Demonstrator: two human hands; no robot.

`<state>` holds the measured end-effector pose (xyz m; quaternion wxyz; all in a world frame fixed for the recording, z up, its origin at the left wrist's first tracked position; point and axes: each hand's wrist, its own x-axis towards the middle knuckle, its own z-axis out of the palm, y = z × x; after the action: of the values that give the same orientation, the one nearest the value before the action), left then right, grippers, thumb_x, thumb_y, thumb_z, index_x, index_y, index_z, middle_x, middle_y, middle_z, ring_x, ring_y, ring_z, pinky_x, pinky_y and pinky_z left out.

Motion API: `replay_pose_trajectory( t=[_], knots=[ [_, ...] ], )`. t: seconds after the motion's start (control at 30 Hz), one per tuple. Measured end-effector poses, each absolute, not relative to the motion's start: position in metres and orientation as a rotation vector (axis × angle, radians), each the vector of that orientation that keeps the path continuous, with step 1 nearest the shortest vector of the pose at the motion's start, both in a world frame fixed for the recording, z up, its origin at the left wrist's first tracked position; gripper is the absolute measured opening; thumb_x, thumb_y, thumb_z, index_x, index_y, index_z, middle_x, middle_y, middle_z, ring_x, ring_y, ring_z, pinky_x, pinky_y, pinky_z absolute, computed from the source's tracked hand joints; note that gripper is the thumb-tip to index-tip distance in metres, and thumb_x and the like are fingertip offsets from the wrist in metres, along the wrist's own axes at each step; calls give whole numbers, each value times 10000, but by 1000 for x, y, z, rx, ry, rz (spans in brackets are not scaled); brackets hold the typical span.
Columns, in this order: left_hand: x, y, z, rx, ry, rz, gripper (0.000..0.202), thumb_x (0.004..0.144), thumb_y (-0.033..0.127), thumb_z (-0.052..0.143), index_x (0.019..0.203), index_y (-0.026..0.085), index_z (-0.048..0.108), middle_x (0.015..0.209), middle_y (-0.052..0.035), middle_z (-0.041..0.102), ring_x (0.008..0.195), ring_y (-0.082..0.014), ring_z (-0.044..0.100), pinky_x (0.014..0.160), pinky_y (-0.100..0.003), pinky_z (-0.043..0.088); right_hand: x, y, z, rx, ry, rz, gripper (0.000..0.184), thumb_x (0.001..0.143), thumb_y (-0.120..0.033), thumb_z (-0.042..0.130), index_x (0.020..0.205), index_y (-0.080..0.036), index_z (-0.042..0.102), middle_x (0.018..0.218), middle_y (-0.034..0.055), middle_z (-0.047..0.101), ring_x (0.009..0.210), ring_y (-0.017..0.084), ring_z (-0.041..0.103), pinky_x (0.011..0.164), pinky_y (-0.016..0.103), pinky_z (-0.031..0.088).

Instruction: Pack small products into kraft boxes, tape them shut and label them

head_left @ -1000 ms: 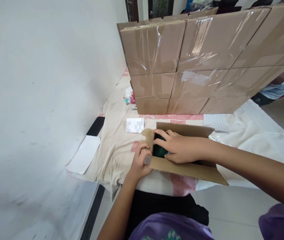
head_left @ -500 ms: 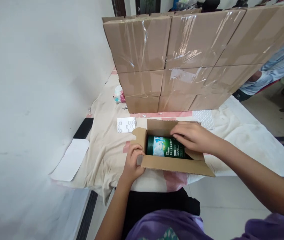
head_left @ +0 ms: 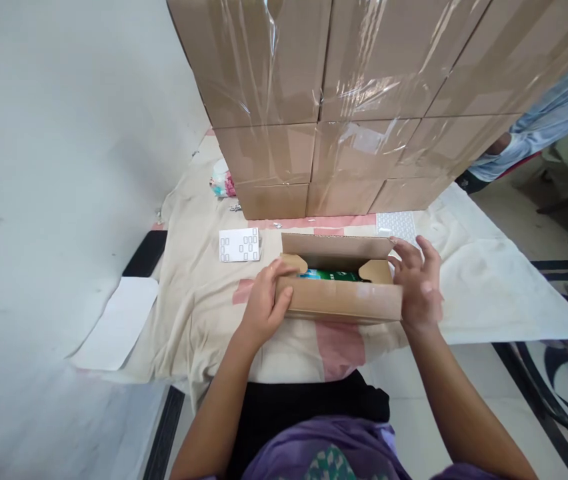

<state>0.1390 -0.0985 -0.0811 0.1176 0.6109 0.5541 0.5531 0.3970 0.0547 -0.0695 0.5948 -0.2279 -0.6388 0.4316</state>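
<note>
A small cardboard box (head_left: 339, 301) lies near the front of the cloth-covered table with its top open. Both end flaps are folded inward, while the front and back flaps stand up. Inside, a green can (head_left: 331, 275) with a blue and white label shows only in part, the rest hidden by the front flap. My left hand (head_left: 265, 300) grips the box's left end, its thumb on the front flap and fingers at the left end flap. At the right end is my right hand (head_left: 419, 287), slightly blurred, fingers spread beside the box.
A wall of taped cardboard boxes (head_left: 314, 120) stands behind. A white card with printed rectangles (head_left: 239, 245), a patterned sheet (head_left: 397, 225) and a colourful packet (head_left: 222, 180) lie around. Left are a black phone-like slab (head_left: 145, 253) and white paper (head_left: 117, 323). A person's jeans (head_left: 544, 113) show at right.
The right end flap is folded in, and the left one too. The front flap has come up, covering much of the can. My right hand has moved from above the can to the right end.
</note>
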Motion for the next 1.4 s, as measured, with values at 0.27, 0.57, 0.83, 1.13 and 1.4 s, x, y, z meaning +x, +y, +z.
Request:
replay_pose_trajectory(
  t=[0.27,0.57,0.83,1.13,1.4],
  knots=[
    [137,-99,-64,1813,1875,1342,490,1046,202,404,1531,272,419,1506,-76,571,1530,-226,349,1241,-495,312,367,56,-68,-383,-1356,985,250,921,-423,623,828,-239,763,579,50,655,827,279,646,807,444,479],
    [188,-94,-19,2295,2182,602,476,1018,457,542,1420,207,590,1514,-107,580,1427,-327,508,1240,-589,236,370,58,-77,-449,-1337,994,310,913,-486,633,732,-255,735,538,44,650,790,281,648,763,452,498],
    [225,-77,-22,2305,2279,426,634,876,526,728,1422,223,616,1419,-177,604,1351,-443,502,1142,-655,366,371,55,-82,-527,-1447,817,331,961,-448,546,739,-260,703,581,43,663,815,286,668,763,478,530],
    [191,-52,-30,2443,2198,566,585,847,614,722,1315,263,704,1334,-147,624,1242,-393,522,1103,-588,414,458,88,-129,-1222,-1298,301,228,914,-302,514,1056,-237,679,1094,87,687,1086,289,628,975,504,484],
    [161,3,-38,2512,2258,540,651,812,618,755,1358,272,676,1343,-138,618,1172,-376,544,1062,-517,441,454,103,-144,-1345,-1473,567,248,838,-417,592,974,-215,639,1017,73,642,986,258,589,922,427,460]
  ],
)
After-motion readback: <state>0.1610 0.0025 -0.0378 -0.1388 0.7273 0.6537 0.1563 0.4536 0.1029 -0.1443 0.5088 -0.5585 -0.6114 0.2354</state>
